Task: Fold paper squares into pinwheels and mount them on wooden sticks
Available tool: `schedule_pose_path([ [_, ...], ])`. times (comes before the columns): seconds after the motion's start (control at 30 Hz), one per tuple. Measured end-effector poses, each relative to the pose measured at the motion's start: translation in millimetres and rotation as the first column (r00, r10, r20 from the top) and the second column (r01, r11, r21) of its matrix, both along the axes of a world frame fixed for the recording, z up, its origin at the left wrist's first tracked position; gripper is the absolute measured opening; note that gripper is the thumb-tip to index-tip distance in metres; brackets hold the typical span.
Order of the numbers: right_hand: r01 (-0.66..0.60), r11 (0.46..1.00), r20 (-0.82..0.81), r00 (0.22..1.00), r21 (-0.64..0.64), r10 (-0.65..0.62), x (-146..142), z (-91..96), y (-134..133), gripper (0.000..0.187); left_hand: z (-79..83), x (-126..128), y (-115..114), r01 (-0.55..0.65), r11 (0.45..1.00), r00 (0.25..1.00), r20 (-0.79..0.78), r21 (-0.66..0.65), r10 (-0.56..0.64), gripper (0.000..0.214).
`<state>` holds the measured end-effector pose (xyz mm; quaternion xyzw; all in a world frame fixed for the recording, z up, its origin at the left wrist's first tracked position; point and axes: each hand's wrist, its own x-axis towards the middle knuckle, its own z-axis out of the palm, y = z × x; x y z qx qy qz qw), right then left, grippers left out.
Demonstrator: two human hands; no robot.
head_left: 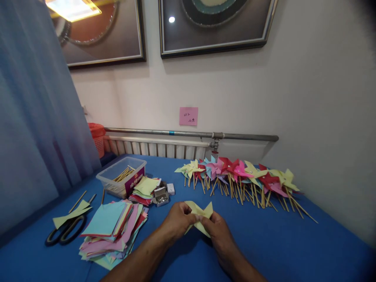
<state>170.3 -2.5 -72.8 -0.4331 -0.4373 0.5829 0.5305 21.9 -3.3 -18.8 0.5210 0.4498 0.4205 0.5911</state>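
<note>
Both my hands hold one piece of pale yellow paper (pixel 199 228) above the blue table, its corners bent inward into a pinwheel shape. My left hand (pixel 179 220) pinches it from the left, thumb near the middle. From the right, my right hand (pixel 219 231) grips it, its thumb also close to the centre. The fingers behind the paper are partly hidden. Left of my hands sits a small open box of metal pins (pixel 161 197). Beyond it to the left lies a small stack of cut paper (pixel 146 187), yellow on top.
A large pile of coloured paper squares (pixel 107 219) lies front left, beside black-handled scissors (pixel 69 231) with paper scraps over them. A clear plastic tub (pixel 113 178) holds thin sticks. Finished pinwheels on sticks (pixel 235 172) line the back right. A pipe (pixel 188 134) runs along the wall.
</note>
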Motion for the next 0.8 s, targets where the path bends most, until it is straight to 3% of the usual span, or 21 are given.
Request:
schedule_pose_path([
  [0.3, -0.01, 1.0, 0.016, 1.0, 0.021, 0.01, -2, 2.6, -2, 0.054, 5.7, 0, -3, -0.004, 1.0, 1.0, -0.006, -0.015, 0.004, 0.023],
  [0.5, -0.015, 1.0, -0.006, 1.0, 0.011, 0.015, -1, 2.0, -2, 0.053, 8.5, -2, -3, -0.03, 0.999, 0.999, -0.015, -0.037, 0.03, 0.029],
  [0.67, -0.014, 1.0, -0.004, 1.0, 0.021, 0.014, -1, 1.6, -2, 0.05, 13.1, -12, 3, -0.11, 0.993, 0.993, 0.037, 0.045, 0.108, 0.034],
  [0.8, -0.013, 1.0, 0.0, 1.0, 0.026, 0.013, -3, 2.3, -2, 0.05, 12.1, -25, 12, -0.244, 0.948, 0.956, -0.11, 0.202, 0.27, 0.028],
])
